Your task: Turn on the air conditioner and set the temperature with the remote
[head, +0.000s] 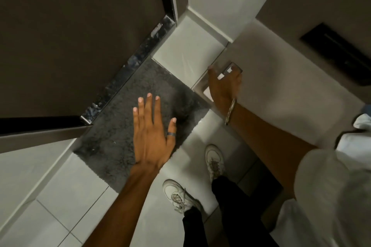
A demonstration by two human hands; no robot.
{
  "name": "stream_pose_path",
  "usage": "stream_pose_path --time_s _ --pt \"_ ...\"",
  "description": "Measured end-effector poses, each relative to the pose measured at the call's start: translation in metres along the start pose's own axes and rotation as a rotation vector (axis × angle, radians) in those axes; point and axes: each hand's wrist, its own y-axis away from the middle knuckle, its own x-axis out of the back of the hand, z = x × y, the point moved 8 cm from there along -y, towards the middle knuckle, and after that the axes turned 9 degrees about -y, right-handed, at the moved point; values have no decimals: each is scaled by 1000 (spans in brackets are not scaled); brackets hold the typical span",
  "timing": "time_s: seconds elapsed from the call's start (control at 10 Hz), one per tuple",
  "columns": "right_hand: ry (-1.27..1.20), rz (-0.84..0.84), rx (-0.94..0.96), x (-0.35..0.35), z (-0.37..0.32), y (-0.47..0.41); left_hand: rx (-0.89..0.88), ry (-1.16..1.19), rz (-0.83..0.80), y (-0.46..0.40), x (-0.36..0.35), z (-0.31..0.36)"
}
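Observation:
I see no remote and no air conditioner in this view. My right hand [223, 86] reaches out to a wall switch plate [203, 88], a grey frame with white rockers, mounted on the white wall to my right. The fingers are spread over the plate and cover most of it; whether a fingertip presses a rocker is hidden. A metal bangle sits on that wrist. My left hand [152, 134] hovers flat and empty over the floor mat, fingers apart, with a ring on the thumb.
A dark brown door [70, 36] with a black threshold strip stands at the left. A grey floor mat [120, 126] lies on white tiles in front of it. My white shoes [176, 194] stand below. A black recessed slot [339, 54] is in the right wall.

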Motion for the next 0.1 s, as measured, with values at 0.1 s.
stream_pose_path --time_s 0.1 --pt "1 -74 349 17 -69 41 4 -12 133 -2 65 -2"
